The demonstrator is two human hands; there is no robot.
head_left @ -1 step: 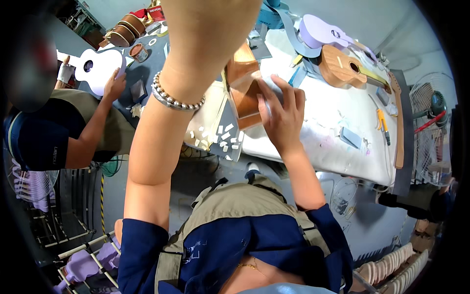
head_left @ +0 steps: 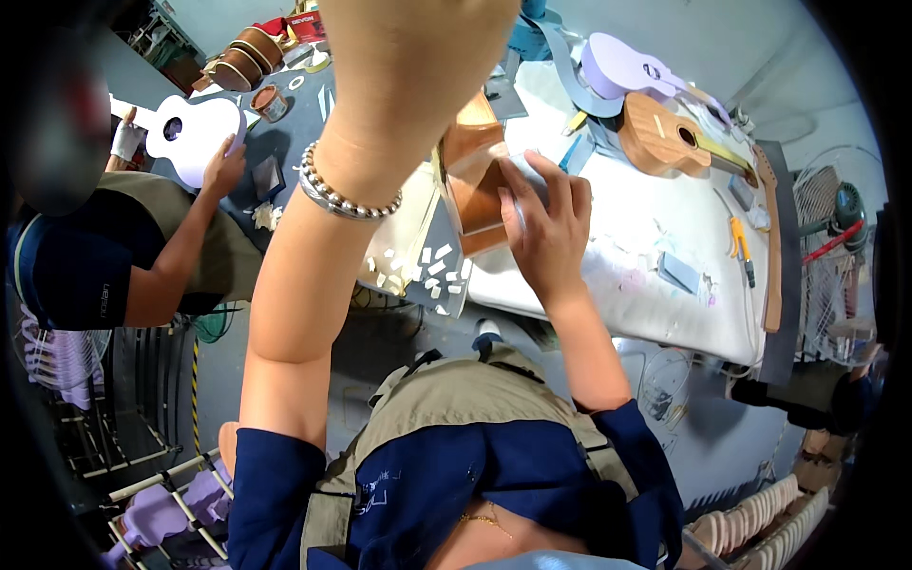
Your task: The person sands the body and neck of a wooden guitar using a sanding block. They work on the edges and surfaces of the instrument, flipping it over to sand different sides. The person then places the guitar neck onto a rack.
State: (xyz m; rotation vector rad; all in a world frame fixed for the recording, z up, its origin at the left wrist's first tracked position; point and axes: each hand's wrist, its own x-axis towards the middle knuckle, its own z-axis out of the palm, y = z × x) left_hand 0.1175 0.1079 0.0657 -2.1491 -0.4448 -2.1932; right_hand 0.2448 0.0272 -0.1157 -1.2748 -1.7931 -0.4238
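My left hand (head_left: 418, 52) is raised high at the top of the view, its wrist circled by a silver bead bracelet; its fingers are out of sight. Beneath it lies a glossy brown wooden piece (head_left: 470, 204), apparently an instrument body, partly hidden by my arm. My right hand (head_left: 546, 223) grips a grey-blue pad (head_left: 522, 163) against this wood, fingers curved over it. A cream board (head_left: 385, 252) with scattered small white pieces lies to the left of the wood.
A co-worker (head_left: 142, 256) at left holds a white ukulele (head_left: 195, 142). A wooden ukulele (head_left: 646, 133), lilac one (head_left: 613, 66) and orange-handled tool (head_left: 738, 237) rest on the white bench (head_left: 627, 294). Racks (head_left: 142, 494) stand behind; a fan (head_left: 845, 204) is at right.
Very little differs. My left hand sits slightly lower and further right, and the scene is shifted marginally downward. My right hand stays on the pad at the wood.
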